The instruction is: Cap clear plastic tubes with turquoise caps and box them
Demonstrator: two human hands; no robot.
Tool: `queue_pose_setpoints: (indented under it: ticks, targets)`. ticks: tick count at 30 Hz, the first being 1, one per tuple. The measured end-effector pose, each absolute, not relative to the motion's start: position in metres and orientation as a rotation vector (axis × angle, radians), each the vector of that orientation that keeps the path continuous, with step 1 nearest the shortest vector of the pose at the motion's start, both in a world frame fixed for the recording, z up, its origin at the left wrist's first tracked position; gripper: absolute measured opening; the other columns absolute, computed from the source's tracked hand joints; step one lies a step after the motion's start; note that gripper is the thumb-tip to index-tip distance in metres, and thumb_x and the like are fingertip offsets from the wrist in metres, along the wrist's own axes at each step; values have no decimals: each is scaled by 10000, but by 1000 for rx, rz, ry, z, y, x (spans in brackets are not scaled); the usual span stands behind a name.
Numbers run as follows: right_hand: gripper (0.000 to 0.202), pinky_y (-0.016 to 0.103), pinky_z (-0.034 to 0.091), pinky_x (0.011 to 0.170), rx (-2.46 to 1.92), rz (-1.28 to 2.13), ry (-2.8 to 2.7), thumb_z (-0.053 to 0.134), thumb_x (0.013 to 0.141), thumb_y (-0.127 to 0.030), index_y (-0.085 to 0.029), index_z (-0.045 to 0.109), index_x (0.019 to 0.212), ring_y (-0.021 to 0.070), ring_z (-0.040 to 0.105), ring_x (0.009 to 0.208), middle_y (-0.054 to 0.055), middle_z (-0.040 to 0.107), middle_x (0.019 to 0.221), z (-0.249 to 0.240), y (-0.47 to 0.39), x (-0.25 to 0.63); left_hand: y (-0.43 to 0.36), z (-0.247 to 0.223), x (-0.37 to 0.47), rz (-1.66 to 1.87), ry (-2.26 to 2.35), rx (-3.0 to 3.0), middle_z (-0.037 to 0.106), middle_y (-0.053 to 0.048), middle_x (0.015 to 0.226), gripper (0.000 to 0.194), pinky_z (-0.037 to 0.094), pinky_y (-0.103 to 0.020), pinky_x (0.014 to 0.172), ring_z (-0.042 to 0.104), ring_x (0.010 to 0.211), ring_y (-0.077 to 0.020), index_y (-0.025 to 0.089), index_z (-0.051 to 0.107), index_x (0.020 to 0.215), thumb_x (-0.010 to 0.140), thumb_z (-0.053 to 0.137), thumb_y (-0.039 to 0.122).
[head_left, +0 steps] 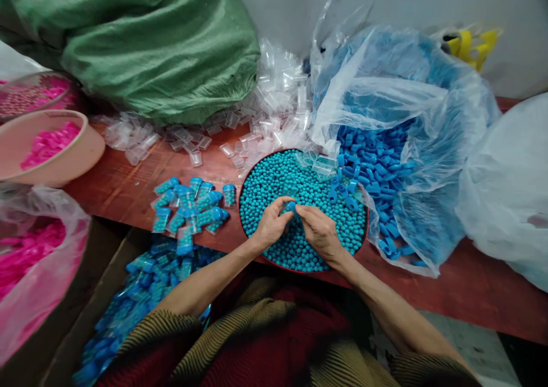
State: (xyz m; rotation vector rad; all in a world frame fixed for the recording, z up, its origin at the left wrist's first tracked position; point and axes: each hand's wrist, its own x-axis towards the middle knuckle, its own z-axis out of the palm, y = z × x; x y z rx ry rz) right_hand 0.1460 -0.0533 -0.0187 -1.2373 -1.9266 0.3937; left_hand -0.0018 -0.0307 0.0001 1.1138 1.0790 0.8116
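Both hands meet above a round red-rimmed tray (261,184) filled with small turquoise balls. Between their fingertips is a small container with a blue cap (290,206). My left hand (274,222) pinches it with thumb and forefinger, and my right hand (319,230) has its fingertips closed at the cap's right side. The container's body is hard to make out against the balls. Several blue caps (350,187) and a few clear containers (324,165) lie at the tray's far right. Left of the tray, filled containers with blue caps (201,201) lie in a pile.
Clear containers (274,101) are heaped behind the tray. A plastic bag (454,141) of blue caps lies right, beside a white bag (509,187). At left are a bowl (88,147) of pink pieces and a box (92,273); a green sack (166,50) stands behind.
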Motion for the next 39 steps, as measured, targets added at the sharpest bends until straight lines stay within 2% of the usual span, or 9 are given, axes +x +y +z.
queue_pose_setpoints:
  ticks: [7, 11, 14, 18, 22, 24, 27, 34, 39]
  targets:
    - [225, 335, 574, 668, -1257, 1067, -1608, 615, 786, -319, -226, 695, 974, 175, 661, 764, 39, 692, 901, -1, -38, 170, -24, -1, -14, 714, 973, 1157, 508, 53, 729, 382, 338, -160, 351, 486, 412, -46, 209, 433, 1110, 770, 551, 336]
    - [404, 323, 569, 562, -1296, 1282, -1316, 693, 703, -385, -180, 659, 1050, 151, 636, 632, 43, 693, 870, -4, -30, 173, -25, -2, -17, 657, 956, 1163, 509, 57, 724, 373, 340, -156, 357, 509, 421, -54, 207, 393, 1109, 791, 522, 354]
    - [445, 357, 579, 624, -1333, 1142, -1334, 625, 764, -408, -184, 618, 1148, 204, 664, 790, 78, 701, 966, -4, -31, 162, -28, -1, -14, 678, 983, 1276, 515, 45, 758, 386, 382, -178, 410, 465, 436, -40, 204, 394, 1174, 813, 500, 290]
    - [363, 426, 496, 923, -1329, 847, -1756, 482, 885, -335, -198, 582, 1206, 236, 610, 1064, 106, 649, 1153, 2, -42, 147, -32, 3, -9, 760, 1009, 1373, 580, -14, 904, 513, 452, -218, 533, 483, 555, -69, 217, 361, 1320, 826, 494, 248]
    - [832, 486, 476, 936, -1278, 642, -2079, 694, 731, -422, -158, 302, 1415, 322, 490, 1213, 189, 490, 1317, -1, -54, 138, -34, 6, -9, 822, 996, 1318, 601, -58, 1039, 503, 490, -272, 725, 567, 812, -145, 197, 394, 1313, 828, 496, 278]
    - [922, 488, 505, 875, -1308, 531, -2113, 727, 693, -401, -137, 235, 1426, 337, 517, 1160, 208, 492, 1271, -5, -58, 134, -33, 7, -9, 849, 972, 1305, 585, -63, 1107, 462, 472, -291, 825, 560, 941, -168, 187, 440, 1257, 811, 517, 281]
    - [789, 438, 541, 773, -1352, 381, -2054, 663, 737, -344, -144, 262, 1386, 303, 587, 1011, 176, 545, 1135, -11, -61, 127, -34, 10, -9, 863, 965, 1290, 585, -56, 1085, 377, 450, -283, 861, 545, 967, -166, 169, 492, 1149, 785, 541, 255]
    - [738, 356, 514, 545, -1367, 234, -2086, 605, 734, -438, -83, 317, 1314, 280, 609, 791, 159, 565, 963, -22, -64, 122, -44, 11, -1, 846, 1090, 1183, 493, 37, 689, 217, 392, -204, 605, 455, 621, -89, 177, 523, 986, 780, 545, 243]
    - [732, 343, 518, 543, -1420, 276, -2231, 578, 775, -435, -77, 295, 1347, 265, 632, 792, 192, 573, 1076, -12, -68, 113, -46, 6, -11, 816, 1186, 1398, 480, 32, 695, 180, 386, -222, 616, 442, 626, -99, 182, 532, 969, 809, 504, 257]
